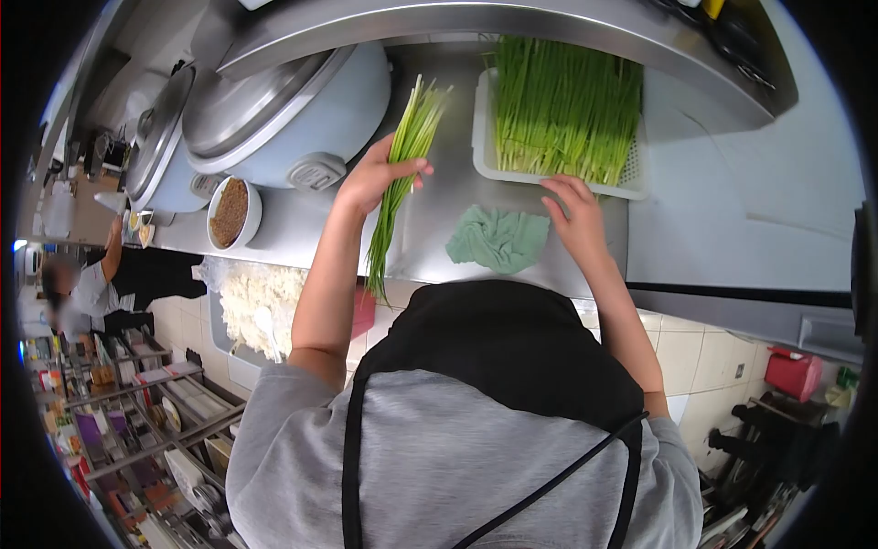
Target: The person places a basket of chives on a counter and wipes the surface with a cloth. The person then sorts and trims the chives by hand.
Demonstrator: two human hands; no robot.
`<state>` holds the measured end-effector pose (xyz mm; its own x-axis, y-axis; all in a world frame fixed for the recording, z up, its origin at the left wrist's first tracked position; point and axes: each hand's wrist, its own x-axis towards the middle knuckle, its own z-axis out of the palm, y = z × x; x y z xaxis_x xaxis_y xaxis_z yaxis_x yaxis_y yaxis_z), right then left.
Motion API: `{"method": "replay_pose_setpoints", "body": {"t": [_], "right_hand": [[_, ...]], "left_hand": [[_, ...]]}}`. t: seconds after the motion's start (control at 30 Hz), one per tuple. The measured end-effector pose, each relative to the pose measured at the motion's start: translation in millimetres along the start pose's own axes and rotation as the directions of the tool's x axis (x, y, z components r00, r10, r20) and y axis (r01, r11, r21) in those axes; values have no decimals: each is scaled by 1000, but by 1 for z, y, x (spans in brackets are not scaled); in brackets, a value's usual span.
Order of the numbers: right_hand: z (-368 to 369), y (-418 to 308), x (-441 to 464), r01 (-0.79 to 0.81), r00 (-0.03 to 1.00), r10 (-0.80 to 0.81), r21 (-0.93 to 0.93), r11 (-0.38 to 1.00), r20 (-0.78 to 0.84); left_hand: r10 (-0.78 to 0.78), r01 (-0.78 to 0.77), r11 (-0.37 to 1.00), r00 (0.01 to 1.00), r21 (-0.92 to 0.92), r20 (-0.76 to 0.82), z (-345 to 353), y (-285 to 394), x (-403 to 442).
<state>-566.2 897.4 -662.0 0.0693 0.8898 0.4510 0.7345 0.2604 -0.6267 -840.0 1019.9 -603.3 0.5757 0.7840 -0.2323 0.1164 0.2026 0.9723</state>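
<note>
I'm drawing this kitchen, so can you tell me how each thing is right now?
Left hand: closed around chive-like stalks
Chive-like stalks: bunched, held at a slant
Right hand: no stalks in it, fingers loosely bent
White plastic basket: packed with more stalks
Green cloth: crumpled
Nearer rice cooker: lid on
White bowl: holding brown crumbly food
Gray tub: heaped with white rice

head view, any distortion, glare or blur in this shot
Head view: strong fisheye bend, steel shelf bowed, black corners; head view: soft sheen on the steel counter; head view: upper ends of the held green stalks look smeared above the left hand, while stalks in the white basket look clearer.
</note>
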Motion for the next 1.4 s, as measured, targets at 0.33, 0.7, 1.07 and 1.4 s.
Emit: {"method": "replay_pose_setpoints", "body": {"t": [0.33, 0.7, 1.07, 1.4], "right_hand": [[0, 9, -15, -23, 997, 23, -1, 1000, 73], [-14, 24, -36, -114, 968, 164, -247, 962, 189], [-7, 17, -36, -160, 907, 214, -173, 972, 364], [24, -30, 10, 39, 876, -63, 61, 997, 478]], "left_hand": [[-77, 317, 860, 855, 399, -512, -83, -144, 45], [-45, 477, 717, 759, 507, -650, -66, -148, 60], [63, 355, 691, 838, 629, -543, -43, -126, 43], [33, 340, 719, 855, 606, -518, -50, -104, 46]]}}
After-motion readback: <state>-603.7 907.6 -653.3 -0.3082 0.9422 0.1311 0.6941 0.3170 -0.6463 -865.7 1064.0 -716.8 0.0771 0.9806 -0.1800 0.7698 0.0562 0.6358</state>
